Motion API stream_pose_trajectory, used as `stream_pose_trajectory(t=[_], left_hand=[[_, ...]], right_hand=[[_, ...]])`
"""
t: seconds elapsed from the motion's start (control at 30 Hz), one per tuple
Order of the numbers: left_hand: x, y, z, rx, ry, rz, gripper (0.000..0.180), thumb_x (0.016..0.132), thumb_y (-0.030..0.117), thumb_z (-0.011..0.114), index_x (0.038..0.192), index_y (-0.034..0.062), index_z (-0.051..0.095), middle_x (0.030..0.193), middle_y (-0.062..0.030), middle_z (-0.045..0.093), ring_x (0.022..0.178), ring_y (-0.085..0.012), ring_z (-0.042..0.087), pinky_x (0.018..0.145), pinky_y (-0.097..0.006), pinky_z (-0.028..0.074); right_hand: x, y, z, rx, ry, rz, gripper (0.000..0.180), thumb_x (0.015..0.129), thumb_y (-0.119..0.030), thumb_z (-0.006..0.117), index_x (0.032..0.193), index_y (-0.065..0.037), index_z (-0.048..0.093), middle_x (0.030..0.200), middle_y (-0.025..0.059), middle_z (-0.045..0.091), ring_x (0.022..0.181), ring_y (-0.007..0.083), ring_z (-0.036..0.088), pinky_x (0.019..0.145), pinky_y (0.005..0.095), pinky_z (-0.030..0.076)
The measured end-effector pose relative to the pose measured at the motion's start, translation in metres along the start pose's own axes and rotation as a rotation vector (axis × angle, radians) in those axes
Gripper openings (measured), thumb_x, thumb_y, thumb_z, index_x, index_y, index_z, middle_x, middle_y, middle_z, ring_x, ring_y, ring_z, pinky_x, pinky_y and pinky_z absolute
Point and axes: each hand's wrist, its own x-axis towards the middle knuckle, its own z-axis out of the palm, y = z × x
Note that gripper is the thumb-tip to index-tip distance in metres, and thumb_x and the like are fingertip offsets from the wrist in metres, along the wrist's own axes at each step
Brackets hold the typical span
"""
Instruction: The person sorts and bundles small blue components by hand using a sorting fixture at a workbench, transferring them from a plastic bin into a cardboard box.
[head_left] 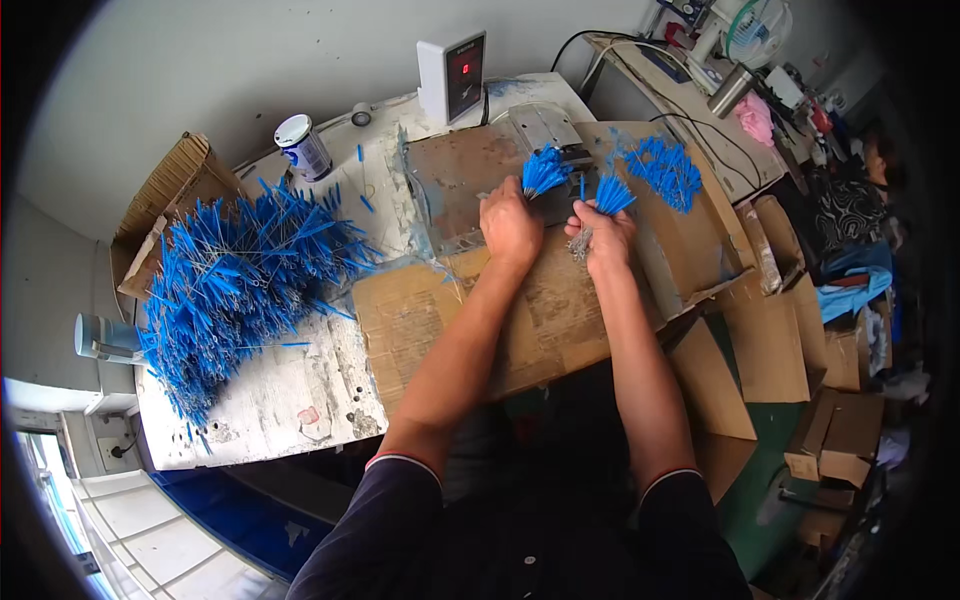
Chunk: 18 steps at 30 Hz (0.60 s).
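My left hand (511,224) is closed round a bunch of thin wire-stemmed pieces with blue, brush-like ends (544,171), the blue ends fanning out past my fingers. To its right, my right hand (606,236) grips a second such bunch (614,194); the blue ends point away from me and looped wire ends stick out below the thumb. One single blue piece (582,186) stands between the two bunches, near my right fingertips. Just beyond my hands sits a grey metal device (545,128). Both hands are over a cardboard sheet (410,315) on the table.
A large tangled heap of the same blue pieces (225,285) covers the table's left side, beside a cardboard box (170,200). A smaller heap (663,172) lies on cardboard at right. A counter with red digits (452,77) and a paint can (303,148) stand at the back.
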Motion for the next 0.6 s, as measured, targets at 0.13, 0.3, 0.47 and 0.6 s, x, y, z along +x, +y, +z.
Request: stream_pose_trajectory(t=[0.13,0.3,0.47,0.6], left_hand=[[-0.002,0.0,0.0,-0.004,0.048,0.036,0.026,0.075,0.002,0.061,0.1,0.0025,0.063,0.091,-0.0182,0.068,0.091,-0.0363,0.064,0.083,-0.046,0.046],[-0.002,0.002,0.002,0.019,0.057,0.095,0.02,0.075,0.004,0.061,0.095,0.003,0.063,0.09,-0.0176,0.068,0.09,-0.0357,0.064,0.082,-0.045,0.046],[-0.001,-0.002,0.007,0.128,0.055,0.097,0.017,0.076,0.005,0.062,0.093,0.0043,0.062,0.09,-0.0161,0.067,0.09,-0.035,0.065,0.082,-0.045,0.045],[-0.001,-0.002,0.011,0.19,0.079,0.053,0.009,0.081,0.006,0.056,0.09,0.0056,0.06,0.091,-0.0136,0.066,0.089,-0.0314,0.064,0.081,-0.043,0.045]], right_hand=[[-0.004,-0.007,0.001,-0.018,-0.041,0.037,0.016,0.08,0.004,0.073,0.089,-0.002,0.061,0.08,0.0093,0.065,0.058,0.0189,0.064,0.049,0.0332,0.057],[-0.006,-0.012,0.006,-0.112,-0.042,0.033,0.017,0.079,0.008,0.068,0.088,-0.003,0.057,0.076,0.0077,0.062,0.056,0.0178,0.063,0.046,0.0322,0.055],[-0.002,-0.006,0.013,-0.139,0.01,-0.021,0.02,0.08,0.009,0.066,0.088,-0.004,0.053,0.076,0.0092,0.063,0.052,0.0173,0.061,0.04,0.0317,0.053],[0.002,0.0,0.018,-0.134,0.044,-0.057,0.02,0.08,0.009,0.066,0.088,-0.004,0.053,0.075,0.0088,0.062,0.052,0.0165,0.061,0.039,0.0312,0.054]])
